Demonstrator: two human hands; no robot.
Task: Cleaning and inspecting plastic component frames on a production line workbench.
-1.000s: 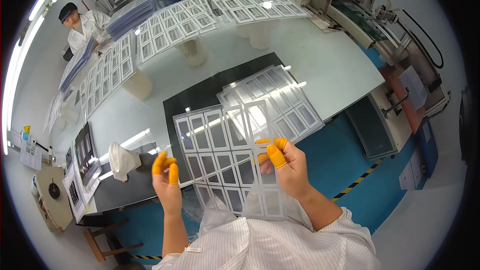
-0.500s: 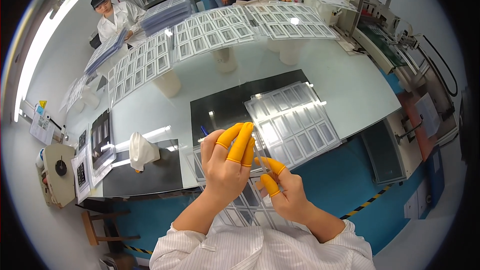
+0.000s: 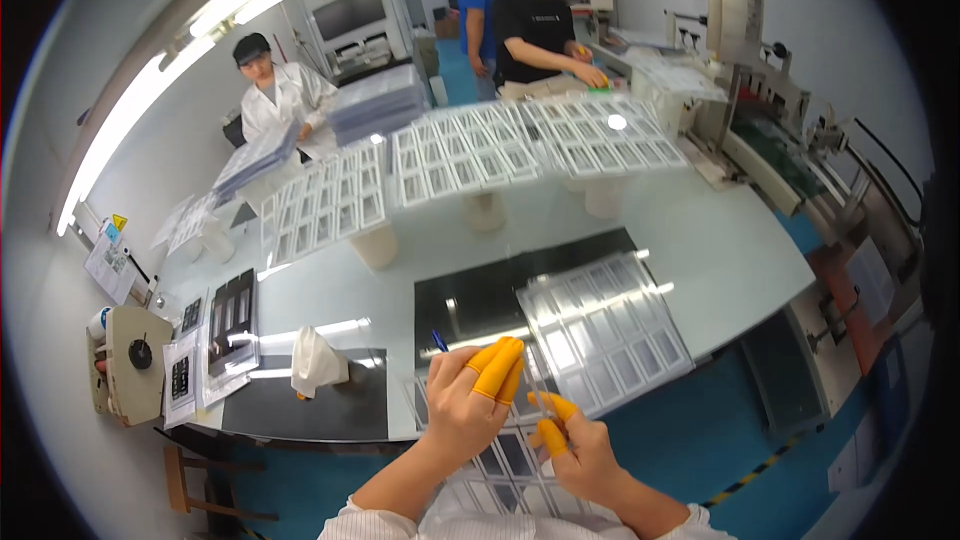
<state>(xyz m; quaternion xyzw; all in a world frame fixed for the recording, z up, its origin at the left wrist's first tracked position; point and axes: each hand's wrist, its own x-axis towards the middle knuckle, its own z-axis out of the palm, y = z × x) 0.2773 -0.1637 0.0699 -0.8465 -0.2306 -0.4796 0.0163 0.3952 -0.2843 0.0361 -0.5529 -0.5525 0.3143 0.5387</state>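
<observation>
Several fingers of both hands wear yellow finger cots. My left hand point(image 3: 470, 395) is closed, its fingers bunched together pointing up; what lies inside the pinch is hidden. A blue pen point(image 3: 439, 340) pokes out behind its knuckles; I cannot tell whether the hand holds it. Between the hands stands a thin clear piece point(image 3: 541, 387), seen edge-on. My right hand point(image 3: 580, 450) pinches its lower part between thumb and fingers. Just beyond lies a clear tray point(image 3: 610, 330) with rows of rectangular pockets, partly on a black mat point(image 3: 470, 290). Another pocketed tray point(image 3: 497, 485) shows below my hands.
Several pocketed trays point(image 3: 465, 150) stand on white cups point(image 3: 375, 246) along the far side. At left are a crumpled white cloth point(image 3: 318, 358) on a dark mat point(image 3: 330, 410) and dark sheets point(image 3: 232, 315). A machine point(image 3: 790, 145) stands right. Other people work beyond the table.
The view has tilted upward, so the table and my hands sit lower in the picture and more of the room shows. My grip looks much the same.
</observation>
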